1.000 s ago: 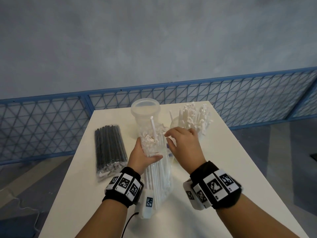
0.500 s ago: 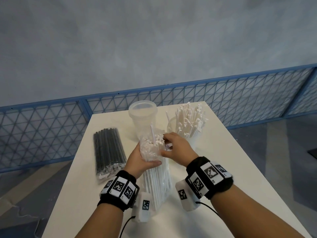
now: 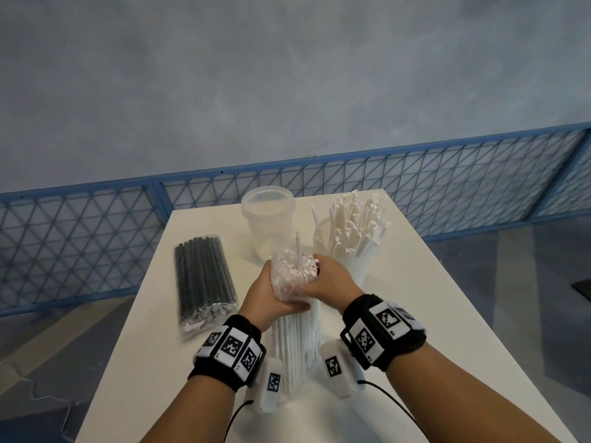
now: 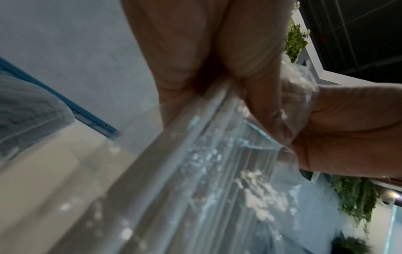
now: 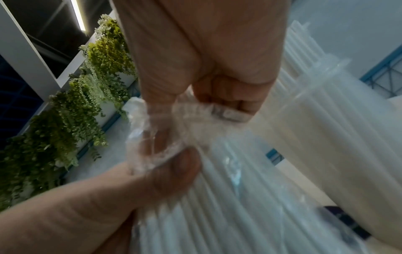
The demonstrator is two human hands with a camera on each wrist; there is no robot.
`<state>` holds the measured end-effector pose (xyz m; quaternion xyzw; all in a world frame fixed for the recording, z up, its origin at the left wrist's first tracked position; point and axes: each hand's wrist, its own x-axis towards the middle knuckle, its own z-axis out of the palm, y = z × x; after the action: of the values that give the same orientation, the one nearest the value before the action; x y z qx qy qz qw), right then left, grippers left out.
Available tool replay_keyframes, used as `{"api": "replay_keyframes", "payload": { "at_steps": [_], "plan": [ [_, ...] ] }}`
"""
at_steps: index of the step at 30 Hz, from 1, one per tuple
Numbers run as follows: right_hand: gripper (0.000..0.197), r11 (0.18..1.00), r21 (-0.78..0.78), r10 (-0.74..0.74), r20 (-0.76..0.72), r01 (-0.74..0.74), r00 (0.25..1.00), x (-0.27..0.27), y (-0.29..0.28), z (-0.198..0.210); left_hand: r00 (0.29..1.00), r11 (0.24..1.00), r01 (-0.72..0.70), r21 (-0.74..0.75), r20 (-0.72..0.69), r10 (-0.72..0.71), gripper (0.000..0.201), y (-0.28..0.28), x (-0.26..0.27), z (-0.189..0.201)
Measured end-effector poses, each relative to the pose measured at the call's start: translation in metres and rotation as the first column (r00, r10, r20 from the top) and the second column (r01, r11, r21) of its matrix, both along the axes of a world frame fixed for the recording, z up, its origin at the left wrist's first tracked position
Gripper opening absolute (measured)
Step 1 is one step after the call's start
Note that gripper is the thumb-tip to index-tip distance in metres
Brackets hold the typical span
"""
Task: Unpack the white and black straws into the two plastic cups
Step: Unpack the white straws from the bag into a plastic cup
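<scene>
Both hands, left hand (image 3: 271, 298) and right hand (image 3: 329, 279), clamp the white-straw bag (image 3: 295, 334) upright mid-table; squeezing harder could spill straws past the part-filled cup (image 3: 351, 251) near the far edge.

Bag of white straws (image 3: 295, 343): thin clear plastic film, glossy, crinkled where gripped; paper-like matt white straws seen through it. Pack of black straws (image 3: 204, 282), left of bag: glossy clear wrap, matt black tubes inside. Empty cup (image 3: 268, 219), behind bag: translucent frosted plastic, smooth. Cup of white straws (image 3: 355, 251), right of empty cup: same cloudy plastic. Surface (image 3: 431, 314): white, smooth, matt. Wristbands (image 3: 383, 334): black cloth, matt. Fence (image 3: 96, 244) behind surface: blue painted metal mesh. Wall (image 3: 287, 75): grey, rough, matt.
</scene>
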<state>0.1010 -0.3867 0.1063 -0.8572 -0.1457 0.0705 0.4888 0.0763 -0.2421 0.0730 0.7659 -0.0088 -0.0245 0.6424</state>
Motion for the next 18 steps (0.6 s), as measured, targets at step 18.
{"api": "replay_keyframes", "payload": {
  "at_steps": [18],
  "plan": [
    [0.027, 0.979, 0.191, -0.113, 0.187, 0.077, 0.976, -0.009, -0.007, -0.002, 0.996, 0.997, -0.077, -0.030, -0.052, 0.075, 0.101, 0.000, 0.005, -0.009]
  ]
}}
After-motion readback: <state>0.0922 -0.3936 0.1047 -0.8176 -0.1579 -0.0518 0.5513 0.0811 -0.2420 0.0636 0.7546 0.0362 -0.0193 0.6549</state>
